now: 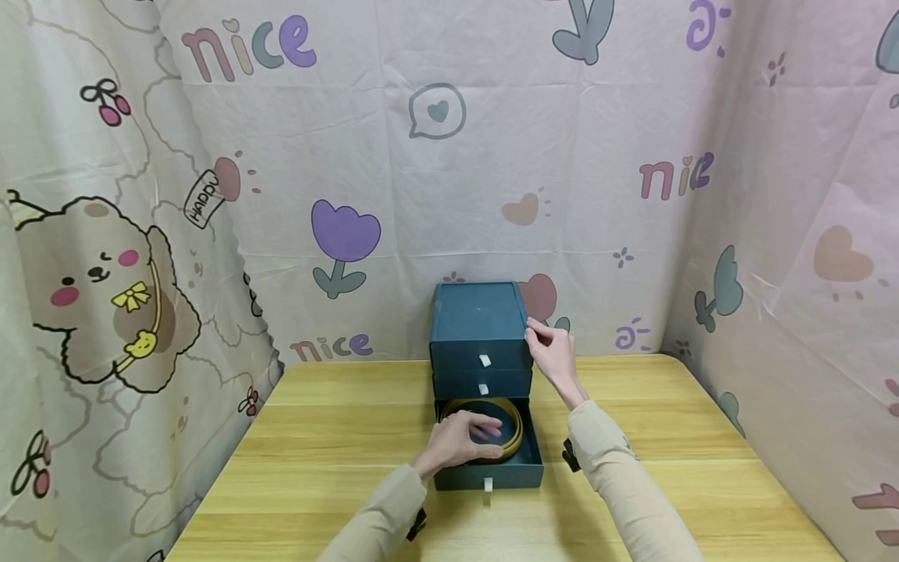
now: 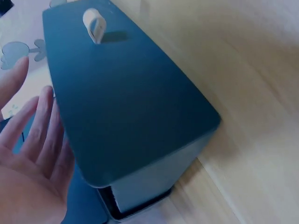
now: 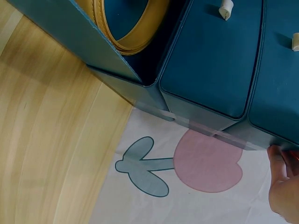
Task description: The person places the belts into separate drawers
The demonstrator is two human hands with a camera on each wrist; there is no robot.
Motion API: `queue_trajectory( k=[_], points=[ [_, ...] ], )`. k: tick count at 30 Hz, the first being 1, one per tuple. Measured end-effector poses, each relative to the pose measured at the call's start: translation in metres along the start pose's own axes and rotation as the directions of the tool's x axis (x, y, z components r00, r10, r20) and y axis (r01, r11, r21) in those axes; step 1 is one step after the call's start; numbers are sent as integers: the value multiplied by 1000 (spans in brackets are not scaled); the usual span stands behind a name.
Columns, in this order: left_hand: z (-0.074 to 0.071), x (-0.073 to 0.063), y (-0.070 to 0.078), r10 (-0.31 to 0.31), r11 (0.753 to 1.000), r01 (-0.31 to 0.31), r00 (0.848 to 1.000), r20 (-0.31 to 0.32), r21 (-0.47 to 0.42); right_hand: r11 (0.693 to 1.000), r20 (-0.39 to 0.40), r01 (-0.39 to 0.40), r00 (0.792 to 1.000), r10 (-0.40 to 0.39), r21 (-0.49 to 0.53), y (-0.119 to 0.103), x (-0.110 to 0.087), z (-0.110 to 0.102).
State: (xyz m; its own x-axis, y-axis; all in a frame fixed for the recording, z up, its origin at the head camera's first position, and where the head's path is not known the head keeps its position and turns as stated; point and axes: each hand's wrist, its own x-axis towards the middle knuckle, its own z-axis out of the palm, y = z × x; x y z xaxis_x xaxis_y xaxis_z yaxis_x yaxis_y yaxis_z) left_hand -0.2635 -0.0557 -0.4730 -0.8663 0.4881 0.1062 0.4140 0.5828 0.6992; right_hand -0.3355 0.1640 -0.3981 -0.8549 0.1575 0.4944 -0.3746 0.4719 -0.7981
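A dark teal box with stacked drawers (image 1: pixel 481 312) stands at the back of the table. Its bottom drawer (image 1: pixel 516 477) is pulled out, and a coiled yellow-brown belt (image 1: pixel 518 435) lies inside. My left hand (image 1: pixel 458 442) is over the drawer's left part, thumb and fingers spread above the coil and hiding some of it. In the left wrist view the palm and loose fingers show behind the drawer front (image 2: pixel 121 93). With its fingertips, my right hand (image 1: pixel 553 355) touches the box's upper right side; the right wrist view shows these fingers (image 3: pixel 276 163) against that side.
Two upper drawers, the middle one (image 1: pixel 456 383) among them, are closed, each with a small white pull tab (image 1: pixel 485 361). The wooden table (image 1: pixel 337 445) extends on both sides. A printed cloth (image 1: pixel 477 179) hangs behind the box and along both sides.
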Motion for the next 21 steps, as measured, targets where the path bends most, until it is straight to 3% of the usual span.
queue_trajectory(
  k=[6, 14, 21],
  points=[
    [1, -12, 4, 24, 999, -27, 998, -54, -44, 1000, -3, 5, 1000, -5, 0, 1, 0, 0],
    [8, -34, 5, 41, 991, -43, 999, -19, -129, 1000, 3, -10, 1000, 10, -2, 0, 0, -1],
    [15, -51, 1, 59, 981, -76, 993, -100, -179, 1000, 1, -5, 1000, 5, 2, 0, 0, -1]
  ],
)
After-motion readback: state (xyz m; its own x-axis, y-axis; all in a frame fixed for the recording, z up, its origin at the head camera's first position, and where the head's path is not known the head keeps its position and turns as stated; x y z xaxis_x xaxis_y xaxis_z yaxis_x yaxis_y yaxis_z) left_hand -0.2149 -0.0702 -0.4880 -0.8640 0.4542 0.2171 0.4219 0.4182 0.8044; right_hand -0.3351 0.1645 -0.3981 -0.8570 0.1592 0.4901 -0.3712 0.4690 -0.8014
